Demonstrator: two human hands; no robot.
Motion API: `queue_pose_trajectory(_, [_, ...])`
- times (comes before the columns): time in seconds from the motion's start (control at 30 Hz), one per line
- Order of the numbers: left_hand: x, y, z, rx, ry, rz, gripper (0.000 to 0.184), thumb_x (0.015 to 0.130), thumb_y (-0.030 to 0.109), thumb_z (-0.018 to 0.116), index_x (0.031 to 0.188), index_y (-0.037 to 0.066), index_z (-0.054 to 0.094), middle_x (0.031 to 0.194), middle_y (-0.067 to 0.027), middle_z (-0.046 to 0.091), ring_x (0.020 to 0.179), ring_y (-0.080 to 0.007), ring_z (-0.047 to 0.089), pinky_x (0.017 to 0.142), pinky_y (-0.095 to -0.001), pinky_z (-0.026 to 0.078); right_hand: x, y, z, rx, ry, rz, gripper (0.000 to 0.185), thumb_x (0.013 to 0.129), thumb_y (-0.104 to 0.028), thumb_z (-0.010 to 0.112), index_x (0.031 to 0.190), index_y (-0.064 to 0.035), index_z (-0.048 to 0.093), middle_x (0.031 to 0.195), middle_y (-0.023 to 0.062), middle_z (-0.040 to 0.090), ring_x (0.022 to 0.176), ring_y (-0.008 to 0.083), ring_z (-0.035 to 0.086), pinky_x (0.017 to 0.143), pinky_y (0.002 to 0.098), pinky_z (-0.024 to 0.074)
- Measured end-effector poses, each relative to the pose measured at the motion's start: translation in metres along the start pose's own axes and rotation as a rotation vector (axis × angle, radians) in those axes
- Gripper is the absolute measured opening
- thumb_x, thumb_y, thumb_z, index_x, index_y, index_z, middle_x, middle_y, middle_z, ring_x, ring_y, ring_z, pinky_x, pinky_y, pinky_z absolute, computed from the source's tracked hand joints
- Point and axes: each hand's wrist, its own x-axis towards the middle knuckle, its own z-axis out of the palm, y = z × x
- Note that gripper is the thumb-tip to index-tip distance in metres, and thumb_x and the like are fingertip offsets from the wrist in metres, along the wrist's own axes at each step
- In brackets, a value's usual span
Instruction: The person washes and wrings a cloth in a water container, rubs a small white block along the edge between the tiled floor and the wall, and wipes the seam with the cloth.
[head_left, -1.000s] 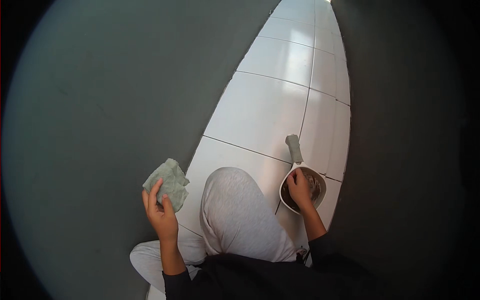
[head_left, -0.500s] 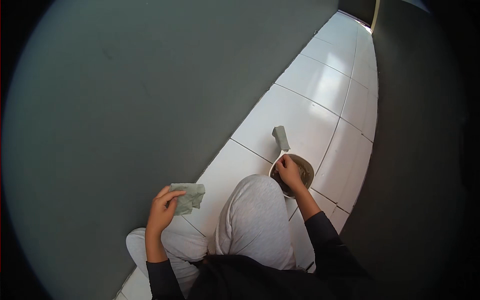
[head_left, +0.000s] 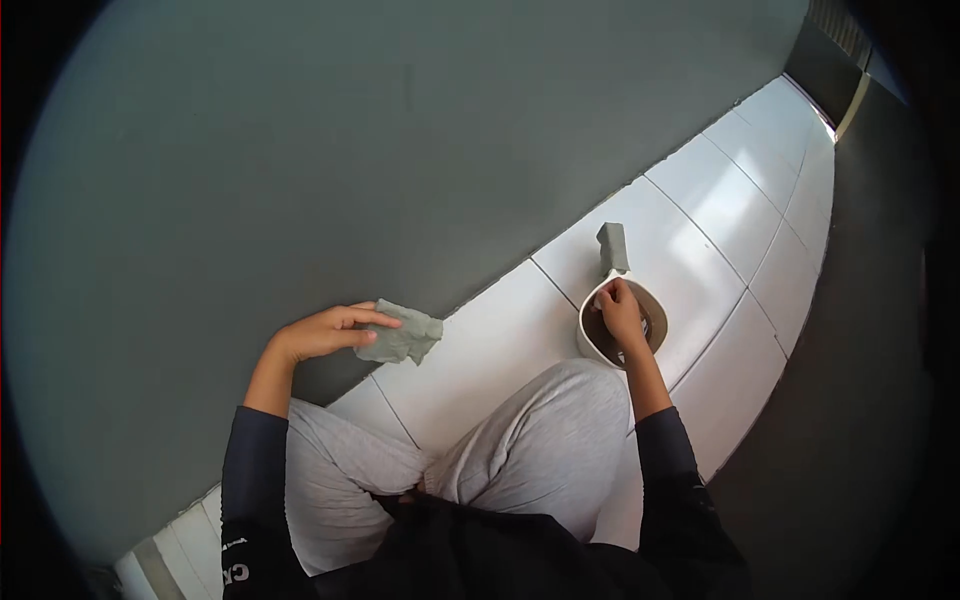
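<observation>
Between the thumb and fingers of my left hand (head_left: 335, 331) is a crumpled grey-green cloth (head_left: 405, 335), held up near the foot of the grey wall. My right hand (head_left: 623, 312) reaches into a white pan (head_left: 661, 325) with dark contents, its fingers bent together near the inner wall on the handle side. Whatever those fingers hold is too small to make out. The pan's handle (head_left: 613, 249) is wrapped in a grey-green covering and points away from me. The pan stands on white floor tiles, just beyond my raised knee.
A grey wall (head_left: 300, 150) rises along the left of the tiled floor (head_left: 500, 350). Another dark surface (head_left: 850, 400) borders the tiles at the right. My bent legs (head_left: 550, 440) in light grey trousers are in front. A doorway edge (head_left: 852, 105) shows at the upper right.
The view has turned, and the floor strip now slants further right. My left hand has tilted sideways with the cloth, now nearer the wall's foot. My right hand has stayed in the pan.
</observation>
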Motion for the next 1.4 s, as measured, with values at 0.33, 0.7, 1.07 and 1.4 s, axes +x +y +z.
queue_pose_trajectory(0.33, [0.004,0.012,-0.011,0.069,-0.011,-0.103,0.035,0.090,0.017,0.052,0.126,0.015,0.054,0.115,-0.0071,0.049,0.120,-0.0211,0.039,0.102,-0.0315,0.029,-0.026,-0.056,-0.037,-0.484,-0.103,-0.180,0.022,0.069,-0.011,0.069,0.088,-0.0047,0.061,0.084,0.0121,0.064,0.078,0.0287,0.060,0.070,0.0371,0.0479])
queue_pose_trajectory(0.7, [0.001,0.008,-0.020,0.177,-0.027,-0.017,0.034,0.091,0.029,0.050,0.120,0.014,0.057,0.113,-0.0052,0.054,0.107,-0.0219,0.052,0.091,-0.0335,0.041,-0.029,-0.117,-0.043,-0.758,0.102,-0.354,0.015,0.077,-0.011,0.062,0.092,-0.0069,0.065,0.087,0.0125,0.064,0.081,0.0305,0.058,0.072,0.0396,0.0467])
queue_pose_trajectory(1.07, [-0.025,-0.027,-0.007,0.037,0.220,0.229,0.030,0.093,0.024,0.049,0.119,0.013,0.059,0.091,0.0000,0.050,0.083,-0.0119,0.047,0.077,-0.0252,0.039,-0.035,-0.124,-0.028,-0.919,-0.045,-0.305,0.015,0.069,-0.008,0.066,0.083,-0.0021,0.064,0.079,0.0167,0.063,0.071,0.0328,0.060,0.066,0.0407,0.0475])
queue_pose_trajectory(1.4, [-0.080,-0.117,0.072,-0.284,0.989,0.037,0.017,0.084,0.010,0.053,0.095,0.006,0.065,0.082,-0.0078,0.057,0.083,-0.0204,0.058,0.073,-0.0307,0.044,-0.113,-0.171,0.210,0.244,-0.537,0.109,0.018,0.077,-0.001,0.067,0.094,-0.0027,0.060,0.087,0.0000,0.059,0.079,0.0082,0.054,0.073,0.0215,0.0451])
